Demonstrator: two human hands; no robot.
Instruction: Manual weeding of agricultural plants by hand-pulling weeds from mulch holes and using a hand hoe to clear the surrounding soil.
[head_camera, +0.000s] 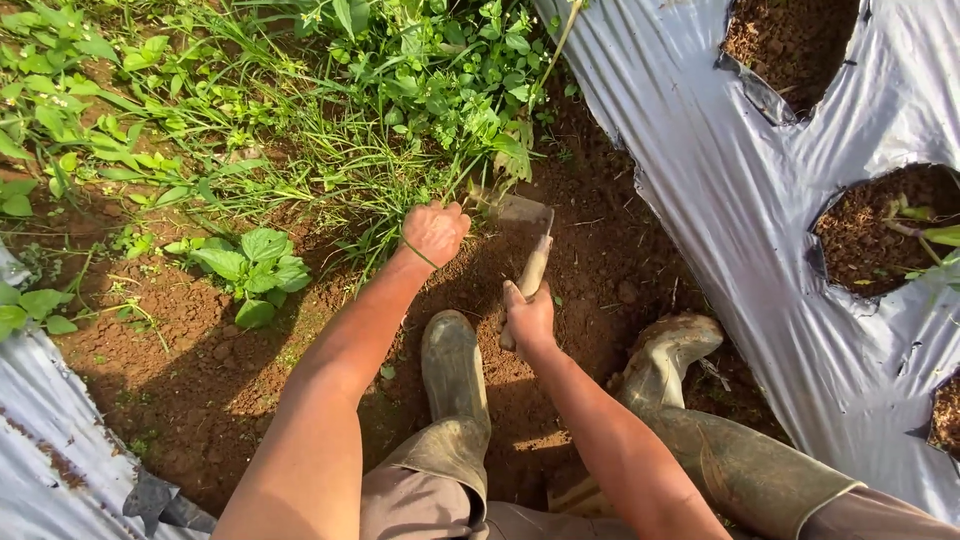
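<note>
Red-brown soil (600, 270) fills the furrow between two sheets of silver plastic mulch (720, 190), and the work in hand looks like weeding along that furrow. The left hand (435, 232) is closed in a fist around a tuft of grass and weeds (340, 170) at the edge of the green patch, with thin stems running out of the grip toward the upper left. The right hand (528, 318) is wrapped around the pale wooden handle of a small hand hoe (528, 225), whose flat metal blade lies on the soil just right of the left fist, close to the base of the gripped plants. Two muddy rubber boots (455, 370) stand in the furrow below the hands, one under each forearm. I judge this to be the cutting step: the tuft is held taut and the blade is set at its roots. The next move would call for a short, shallow pull of the blade under the root crown, kept clear of the left fingers and of the plastic edge nearby.
</note>
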